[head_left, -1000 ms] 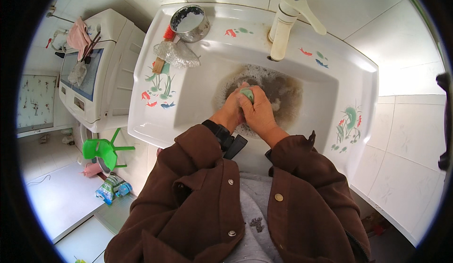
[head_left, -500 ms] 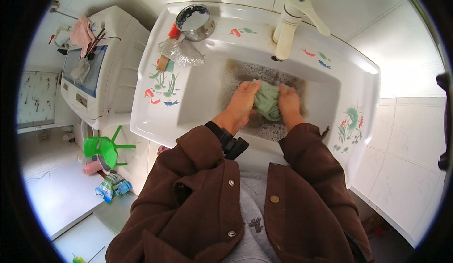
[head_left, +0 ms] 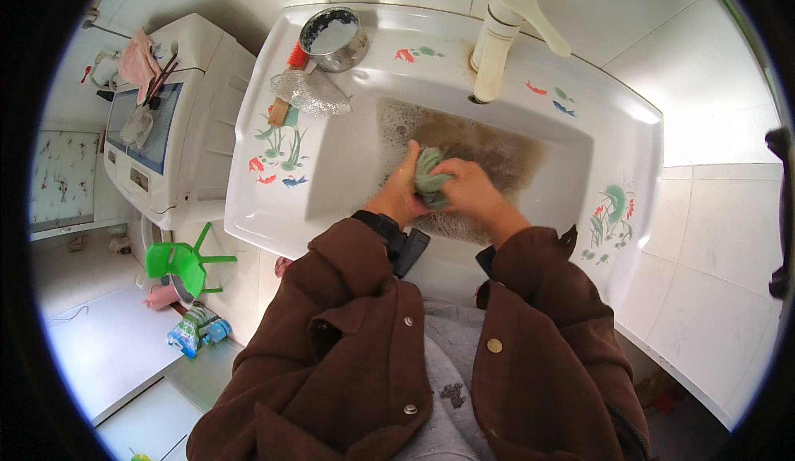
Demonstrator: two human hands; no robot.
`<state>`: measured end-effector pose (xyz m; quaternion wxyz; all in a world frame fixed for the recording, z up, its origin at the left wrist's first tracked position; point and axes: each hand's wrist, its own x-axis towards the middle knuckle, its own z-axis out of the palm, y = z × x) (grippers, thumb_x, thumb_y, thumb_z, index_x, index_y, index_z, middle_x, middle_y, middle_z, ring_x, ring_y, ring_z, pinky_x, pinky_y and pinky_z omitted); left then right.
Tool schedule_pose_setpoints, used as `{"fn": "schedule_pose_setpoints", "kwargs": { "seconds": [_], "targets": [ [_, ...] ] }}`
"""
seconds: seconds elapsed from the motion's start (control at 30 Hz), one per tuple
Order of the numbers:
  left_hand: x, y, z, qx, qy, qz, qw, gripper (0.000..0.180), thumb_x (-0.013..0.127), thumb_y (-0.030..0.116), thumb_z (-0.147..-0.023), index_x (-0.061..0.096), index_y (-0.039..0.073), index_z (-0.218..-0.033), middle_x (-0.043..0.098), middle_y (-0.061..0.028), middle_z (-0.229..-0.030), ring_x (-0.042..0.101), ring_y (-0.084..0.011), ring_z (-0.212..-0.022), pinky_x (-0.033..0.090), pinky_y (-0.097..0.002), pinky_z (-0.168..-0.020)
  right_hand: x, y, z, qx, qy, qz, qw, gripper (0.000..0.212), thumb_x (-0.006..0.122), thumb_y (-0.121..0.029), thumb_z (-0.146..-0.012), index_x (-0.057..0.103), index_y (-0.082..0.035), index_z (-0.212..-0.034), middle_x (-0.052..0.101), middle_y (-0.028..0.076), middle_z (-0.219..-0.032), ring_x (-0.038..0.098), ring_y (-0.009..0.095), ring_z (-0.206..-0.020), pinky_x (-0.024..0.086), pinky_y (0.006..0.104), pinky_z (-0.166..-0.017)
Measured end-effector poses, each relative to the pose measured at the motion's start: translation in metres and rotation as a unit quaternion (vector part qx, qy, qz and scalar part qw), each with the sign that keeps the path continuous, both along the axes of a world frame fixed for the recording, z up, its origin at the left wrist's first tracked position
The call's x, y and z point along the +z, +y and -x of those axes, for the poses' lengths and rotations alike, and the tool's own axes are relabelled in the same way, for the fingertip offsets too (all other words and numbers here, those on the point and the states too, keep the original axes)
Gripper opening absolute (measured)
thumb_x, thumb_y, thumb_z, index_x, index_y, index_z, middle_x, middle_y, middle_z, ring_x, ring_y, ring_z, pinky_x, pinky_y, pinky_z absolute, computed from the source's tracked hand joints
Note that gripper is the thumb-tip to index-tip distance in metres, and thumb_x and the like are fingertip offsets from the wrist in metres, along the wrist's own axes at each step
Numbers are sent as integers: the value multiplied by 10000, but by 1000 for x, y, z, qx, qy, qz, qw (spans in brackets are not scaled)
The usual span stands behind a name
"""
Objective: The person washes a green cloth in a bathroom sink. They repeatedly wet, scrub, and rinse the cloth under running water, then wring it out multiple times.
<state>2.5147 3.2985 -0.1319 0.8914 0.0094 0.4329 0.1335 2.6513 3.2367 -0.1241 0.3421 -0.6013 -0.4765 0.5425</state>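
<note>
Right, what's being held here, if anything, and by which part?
A bunched green cloth: left hand at its left side, right hand at its right; which edges, unclear.

Brown snap-front jacket (head_left: 348, 353), grey shirt (head_left: 451, 345), black wristband (head_left: 378, 225)

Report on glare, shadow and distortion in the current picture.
Head view: glare washes out the right-hand wall tiles; head view: soft shadow behind the washing machine; head view: the fisheye seems to bend the washbasin's edges; head view: the green cloth shows its folds.
</note>
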Motion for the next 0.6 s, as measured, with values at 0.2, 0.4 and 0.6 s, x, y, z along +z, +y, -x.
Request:
{"fn": "schedule_pose_setpoints", "kwargs": {
  "seconds": [0.2,0.4,0.6],
  "targets": [
    [-17,7,-2,-2,-105,-117,988,361,432,436,-930,569,103,-948,609,-58,-889,609,-227,-767,513,-361,-692,36,-11,44,-77,-120,-201,969,306,610,-254,-802,481,-3,-920,520,217,-940,506,402,-909,420,442,-792],
    [0,-7,-18,22,-26,-111,993,305,394,348,-941,543,83,-956,597,-62,-869,599,-218,-741,506,-367,-614,37,-1,36,-145,-159,-107,971,311,503,-296,-895,451,3,-967,565,279,-884,541,466,-863,439,497,-741],
    [15,-12,-22,-63,132,-214,966,295,425,336,-927,532,67,-986,586,-66,-867,583,-188,-751,494,-371,-624,17,6,29,-199,-201,-44,958,336,468,-315,-906,463,18,-946,583,297,-873,546,495,-830,439,525,-740]
  ]
}}
